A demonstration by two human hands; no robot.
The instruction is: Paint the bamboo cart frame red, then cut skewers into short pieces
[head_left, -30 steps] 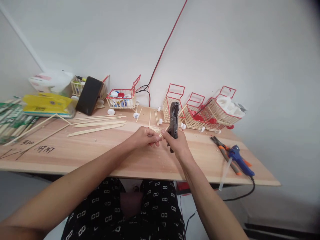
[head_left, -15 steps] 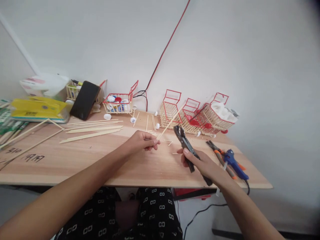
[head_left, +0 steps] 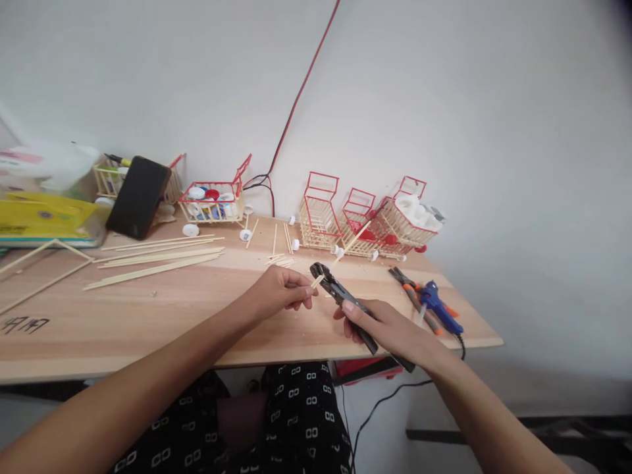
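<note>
My left hand (head_left: 289, 289) pinches the near end of a thin wooden stick (head_left: 353, 241), which slants up and away to the right. My right hand (head_left: 370, 321) is wrapped round the handles of dark metal pliers (head_left: 334, 286). Their jaws lie across the stick just beyond my left fingertips; whether they bite into it I cannot tell. Short cut sticks (head_left: 280, 261) lie on the wooden table behind my left hand.
Longer sticks (head_left: 162, 260) lie at left, near a leaning phone (head_left: 139, 197) and a yellow pack (head_left: 49, 216). Small stick-built carts with red rims (head_left: 318, 210) line the wall, one holding bottle caps (head_left: 212, 195). At right lie a blue glue gun (head_left: 441, 307) and orange-handled pliers (head_left: 409, 286).
The pliers in my right hand have moved left, bringing their jaws to the stick close to my left fingers. The view has turned slightly right.
</note>
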